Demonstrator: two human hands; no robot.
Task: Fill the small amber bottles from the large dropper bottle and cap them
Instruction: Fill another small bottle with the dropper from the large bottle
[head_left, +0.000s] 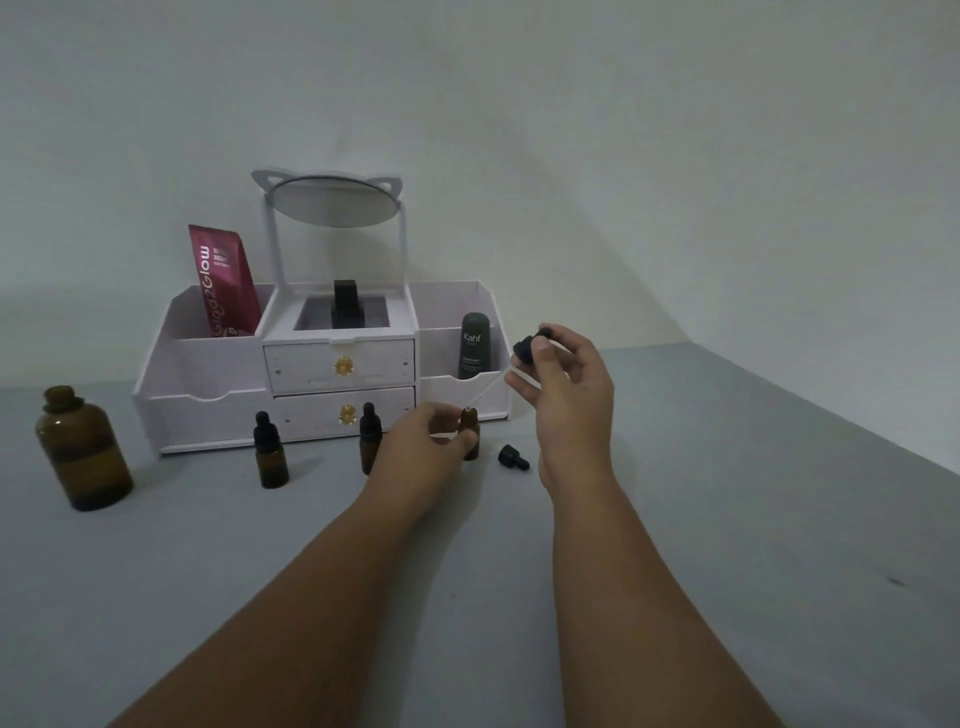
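1. One small amber bottle (470, 436), uncapped, stands on the worktop (727, 519), pinched by the left grip (421, 447).
2. Filling is in hand: the right grip (566, 400) pinches the dropper (527, 349), its pipette angled at the bottle's mouth.
3. The next move probably calls for a gentle bulb squeeze, then the loose cap (513, 457).

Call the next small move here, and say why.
Probably squeeze the bulb of the dropper. The right hand pinches it, and its glass tip slants down to the mouth of the open small bottle, which the left hand steadies. A loose cap lies beside the bottle, so capping likely comes after.
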